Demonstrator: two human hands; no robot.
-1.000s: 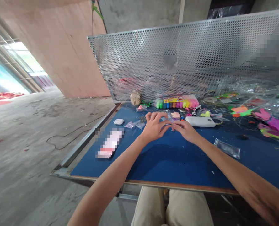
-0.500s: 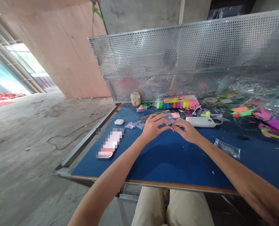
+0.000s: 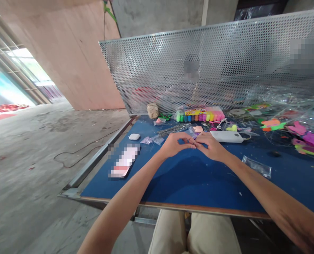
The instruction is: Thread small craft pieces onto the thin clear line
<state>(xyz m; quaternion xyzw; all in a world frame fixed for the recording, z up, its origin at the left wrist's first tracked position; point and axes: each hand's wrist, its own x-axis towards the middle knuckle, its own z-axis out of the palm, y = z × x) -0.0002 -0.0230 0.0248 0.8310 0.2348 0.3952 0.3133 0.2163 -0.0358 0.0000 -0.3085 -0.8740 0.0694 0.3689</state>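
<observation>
Thin wires point(image 3: 176, 129) are seen bunched beyond the left hand point(image 3: 172, 144), its curled fingertips met by those of the right hand point(image 3: 213, 147). Whether anything is gripped or finished cannot be told.

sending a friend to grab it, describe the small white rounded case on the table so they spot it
On the blue tabletop, follow the left edge. Just left of the small clear bag with purple contents lies the case, plain white and rounded, unlike the long white bar further right.
</observation>
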